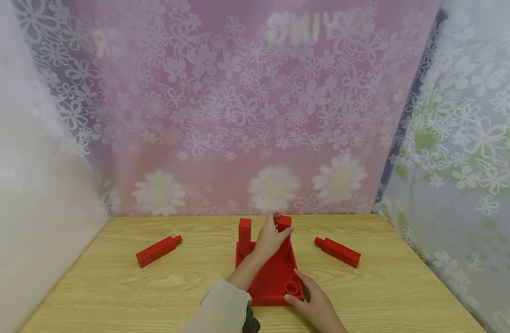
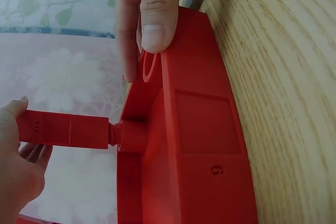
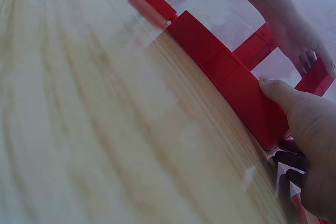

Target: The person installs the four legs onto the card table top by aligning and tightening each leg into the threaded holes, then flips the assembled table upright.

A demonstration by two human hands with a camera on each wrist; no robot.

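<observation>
A red square tabletop [image 1: 273, 277] lies underside up on the table, with raised rims and a round socket [image 1: 292, 287] at its near right corner. My left hand [image 1: 270, 238] holds a red square leg [image 1: 284, 223] upright at the far right corner. In the left wrist view, the narrow ridged neck of this leg [image 2: 89, 130] shows at the mouth of its socket. My right hand [image 1: 317, 303] grips the near right corner, thumb on the front rim and fingers along the right side. Another leg [image 1: 245, 231] stands upright at the far left corner.
One loose red leg [image 1: 158, 251] lies on the wooden table [image 1: 188, 277] to the left, its narrow end pointing inward. A second loose leg [image 1: 337, 252] lies to the right. A pink flowered curtain [image 1: 238, 115] hangs behind the table's far edge.
</observation>
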